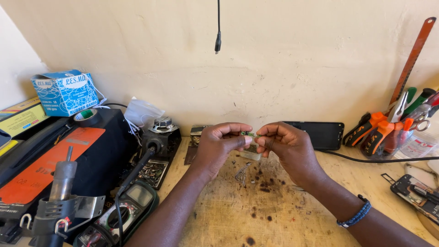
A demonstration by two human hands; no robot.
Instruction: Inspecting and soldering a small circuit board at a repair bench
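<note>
Left hand: the left hand (219,144) is curled, thumb and forefinger pinched on one end of a tiny green circuit board (249,134).
Right hand: the right hand (286,146) pinches the other end of the same board, its other fingers folded in; a braided blue wristband (354,216) circles the wrist.
Green board: a thin, flat sliver held level between both hands, above the back of the bench and in front of the wall.
Bench: a worn wooden worktop (256,215), pale and scuffed, dotted with dark burn spots.
Under the hands: small bent metal tweezers (241,174) lie on the wood, near a little clear plastic piece (251,155).
Left side: a rounded green multimeter (121,215) with a black probe lead, beside a black boxy unit with an orange panel (50,160).
Behind: a black glossy phone (322,135) lies flat at the plaster wall.
Right side: orange-handled pliers and scissors (388,130) stand in a clear tub.
</note>
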